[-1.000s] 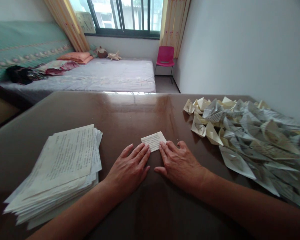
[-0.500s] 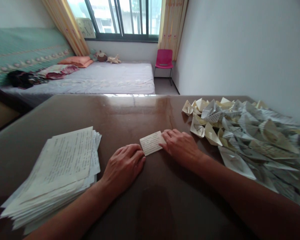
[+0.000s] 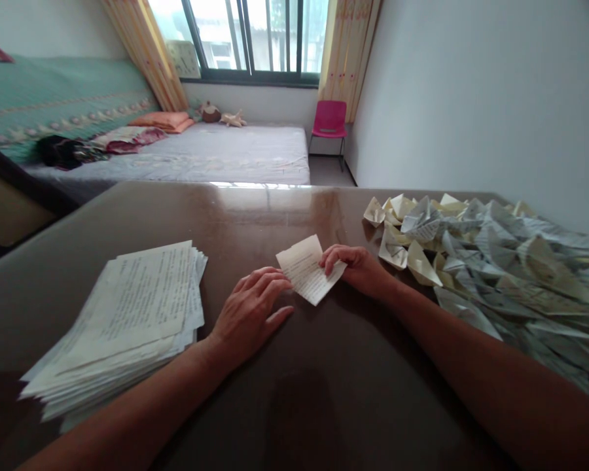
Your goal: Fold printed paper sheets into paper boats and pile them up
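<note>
A small printed sheet of paper [image 3: 304,265], partly unfolded with a crease across it, is tilted over the middle of the table. My right hand [image 3: 351,261] pinches its right edge, fingers on top and the thumb hidden beneath. My left hand [image 3: 255,301] lies palm down at the paper's left side, fingers stretched and thumb apart; its fingertips are close to the paper's edge, and whether they touch it I cannot tell. To the left of my left hand lies a thick stack of printed sheets [image 3: 132,301].
A large heap of folded paper boats [image 3: 476,255] covers the table's right side. The glossy brown table [image 3: 201,216] reaches toward a bed [image 3: 235,154]. A pink chair [image 3: 330,120] stands beyond, by the window [image 3: 275,39], and a white wall [image 3: 471,98] rises on the right.
Lying flat as a small folded rectangle under both hands before, the paper is now opened larger and lifted by my right hand. My left fingers curled, then stretched out again.
</note>
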Motion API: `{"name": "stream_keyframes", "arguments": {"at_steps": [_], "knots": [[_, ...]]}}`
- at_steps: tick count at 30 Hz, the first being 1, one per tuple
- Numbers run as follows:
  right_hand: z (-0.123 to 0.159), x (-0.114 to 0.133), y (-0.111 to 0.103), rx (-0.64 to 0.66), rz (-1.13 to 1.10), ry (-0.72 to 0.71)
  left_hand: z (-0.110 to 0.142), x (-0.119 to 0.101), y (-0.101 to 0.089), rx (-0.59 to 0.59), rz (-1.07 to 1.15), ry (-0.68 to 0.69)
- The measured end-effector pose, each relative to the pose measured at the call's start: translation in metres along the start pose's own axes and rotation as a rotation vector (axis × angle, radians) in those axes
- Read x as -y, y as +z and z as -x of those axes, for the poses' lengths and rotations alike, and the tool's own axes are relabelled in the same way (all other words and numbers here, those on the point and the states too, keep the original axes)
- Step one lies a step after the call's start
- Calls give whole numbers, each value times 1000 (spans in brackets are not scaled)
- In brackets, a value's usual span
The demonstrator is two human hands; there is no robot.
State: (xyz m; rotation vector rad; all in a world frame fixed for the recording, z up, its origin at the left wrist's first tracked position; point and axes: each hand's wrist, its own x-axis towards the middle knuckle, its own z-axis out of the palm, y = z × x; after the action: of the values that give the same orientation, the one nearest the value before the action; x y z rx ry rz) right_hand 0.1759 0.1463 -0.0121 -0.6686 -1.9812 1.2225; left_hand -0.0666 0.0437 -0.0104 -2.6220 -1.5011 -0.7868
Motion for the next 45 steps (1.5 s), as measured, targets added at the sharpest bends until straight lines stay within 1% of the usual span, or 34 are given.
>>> {"name": "stream_keyframes", "arguments": {"at_steps": [2, 4, 6, 8, 10, 12, 14, 15, 17, 18, 19, 20, 21, 22, 24, 26, 27, 28, 29, 31, 32, 33, 34, 35, 36, 38, 40, 41, 43, 45], "knots": [[0, -1, 1, 4, -42, 3, 0, -1, -3, -23, -51, 50], [1, -1, 3, 24, -77, 23, -1, -1, -5, -55, -98, 66], [2, 2, 6, 43, -103, 56, 0, -1, -7, -61, -123, 84], [2, 8, 9, 37, -135, 107, 0, -2, -7, -52, -107, 100], [2, 16, 12, -15, -168, 148, 0, -4, -6, -61, -16, 83], [2, 24, 15, -78, -183, 152, -1, -10, -5, -105, 147, -13], [1, 30, 17, -95, -208, 156, -2, -15, -5, -130, 354, -173], [1, 31, 18, -85, -234, 171, -3, -17, -5, -113, 459, -255], [1, 31, 20, -59, -306, 223, -5, -19, -5, -38, 633, -381], [1, 30, 21, -57, -337, 263, -6, -18, -5, -21, 675, -419], [1, 28, 21, -64, -357, 306, -6, -15, -5, -36, 666, -434], [1, 25, 21, -75, -364, 349, -6, -13, -5, -77, 601, -420], [1, 22, 20, -87, -360, 391, -5, -9, -5, -127, 489, -377], [1, 19, 20, -95, -346, 424, -5, -7, -5, -166, 350, -301], [2, 13, 19, -89, -293, 449, -2, -3, -4, -186, 90, -84], [2, 9, 18, -44, -190, 419, 0, -2, -4, -171, -64, 128], [2, 7, 19, -23, -119, 390, 0, -3, -5, -159, -106, 204], [2, 7, 19, -18, -30, 353, 0, -3, -5, -141, -135, 253], [3, 8, 19, -39, 76, 304, 0, -4, -5, -122, -156, 270], [4, 15, 20, -127, 314, 166, -1, -4, -6, -72, -174, 245], [4, 20, 21, -150, 419, 79, -2, -4, -6, -56, -172, 217], [5, 27, 21, -128, 506, -8, -3, -4, -5, -42, -164, 192], [6, 33, 21, -49, 563, -87, -3, -4, -5, -26, -152, 173], [7, 40, 22, 86, 595, -146, -3, -4, -4, -9, -136, 164], [9, 45, 23, 209, 638, -183, -3, -5, -3, 7, -120, 160], [11, 50, 24, 339, 759, -212, -2, -7, -1, 33, -96, 165], [12, 49, 23, 397, 838, -207, 0, -10, 0, 55, -86, 178], [12, 47, 22, 426, 839, -198, 0, -11, -1, 66, -85, 180], [13, 42, 19, 471, 785, -177, 1, -12, -3, 86, -86, 180], [13, 38, 16, 479, 713, -152, 2, -11, -6, 102, -95, 174]]}}
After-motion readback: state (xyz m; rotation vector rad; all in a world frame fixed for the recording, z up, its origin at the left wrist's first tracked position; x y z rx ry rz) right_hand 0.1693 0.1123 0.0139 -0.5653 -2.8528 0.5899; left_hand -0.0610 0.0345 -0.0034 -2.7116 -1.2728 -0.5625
